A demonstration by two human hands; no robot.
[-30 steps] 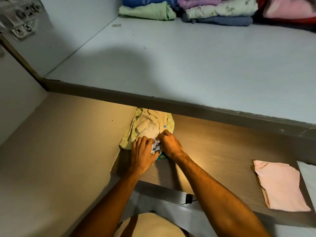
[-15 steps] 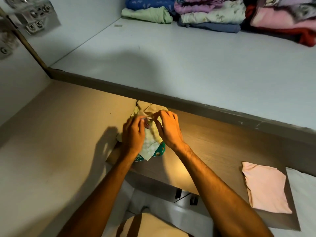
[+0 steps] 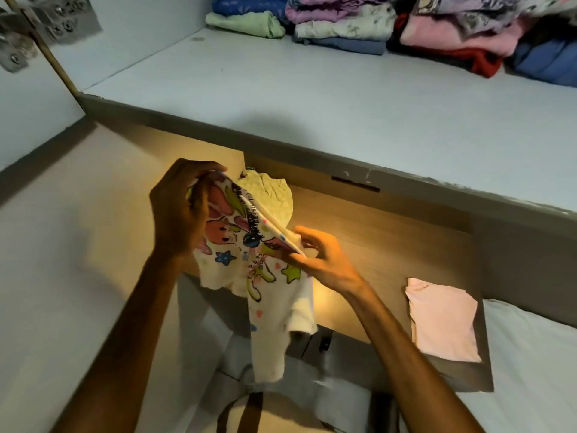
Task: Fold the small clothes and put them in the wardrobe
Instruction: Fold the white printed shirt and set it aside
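A small white garment [image 3: 265, 276] printed with colourful cartoon figures and stars hangs in the air above the wooden ledge [image 3: 390, 245]. My left hand [image 3: 181, 214] grips its upper left edge. My right hand [image 3: 321, 257] pinches its right edge between thumb and fingers. The garment's lower part dangles below the ledge's front edge. Behind it a pale green garment [image 3: 271, 195] lies crumpled on the ledge against the shelf front. A folded pink garment [image 3: 443, 320] lies flat on the ledge to the right.
The white wardrobe shelf [image 3: 343, 98] stretches above the ledge. Stacks of folded clothes [image 3: 390, 23] in green, blue, lilac, pink and red line its back. Metal hinges [image 3: 46, 20] sit on the panel at top left. A white surface [image 3: 537, 354] lies at the right.
Both hands have lifted the printed white garment off the green one and spread it open in the air; before, they were pressed together on the pile on the ledge.
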